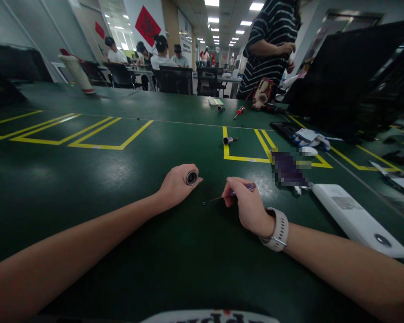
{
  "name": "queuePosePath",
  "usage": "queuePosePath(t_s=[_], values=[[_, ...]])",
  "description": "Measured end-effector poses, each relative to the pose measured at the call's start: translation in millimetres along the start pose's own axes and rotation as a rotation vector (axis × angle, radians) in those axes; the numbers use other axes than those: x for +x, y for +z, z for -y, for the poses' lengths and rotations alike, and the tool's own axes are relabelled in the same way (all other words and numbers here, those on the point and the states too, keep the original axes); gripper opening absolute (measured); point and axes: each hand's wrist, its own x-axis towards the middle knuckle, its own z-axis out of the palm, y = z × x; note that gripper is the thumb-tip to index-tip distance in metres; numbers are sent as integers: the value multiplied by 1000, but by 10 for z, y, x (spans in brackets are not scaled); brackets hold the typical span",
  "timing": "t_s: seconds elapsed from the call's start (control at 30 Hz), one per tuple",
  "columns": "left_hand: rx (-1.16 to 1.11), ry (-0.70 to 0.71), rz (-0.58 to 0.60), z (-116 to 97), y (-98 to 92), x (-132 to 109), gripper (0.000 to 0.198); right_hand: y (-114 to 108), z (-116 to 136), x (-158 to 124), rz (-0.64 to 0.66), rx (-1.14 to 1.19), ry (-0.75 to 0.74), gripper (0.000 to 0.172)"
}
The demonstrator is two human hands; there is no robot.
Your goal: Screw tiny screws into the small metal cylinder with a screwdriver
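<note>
My left hand [176,188] is closed around a metal cylinder with a hollow round end [191,178], which faces up toward me. Most of its body is hidden in the fingers. Between the fingers of my right hand [248,205] is a slim screwdriver [234,193] with a purplish handle, its thin shaft pointing left and down. Close to the tip, a tiny dark ring [204,203] lies on the green tabletop [175,255]. Further back, a similar metal part [227,141] with a narrow stem rests inside a yellow tape outline [249,159].
To the right lie a phone [287,168], a white power bank [360,220] and a crumpled cloth [311,138]. A red screwdriver [239,112] and a small metal piece [220,109] are farther back. A person in a striped top [269,49] stands behind the table beside a dark monitor [353,80].
</note>
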Motion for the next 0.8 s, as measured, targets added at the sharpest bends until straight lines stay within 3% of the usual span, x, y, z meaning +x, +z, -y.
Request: queuePosePath(t_s=[0.1,0.3,0.6,0.8], values=[[-10,3,0,-3,2,-4,18,-7,10,6,-40,16,-29,37],[-31,9,8,-11,1,-7,19,-24,31,-10,41,-34,-47,38],[-33,20,10,-2,10,1,20,16,33,-29,2,-1,-181,36],[-45,21,15,-4,-1,-5,19,-7,150,-25,58,-93,-196,32]])
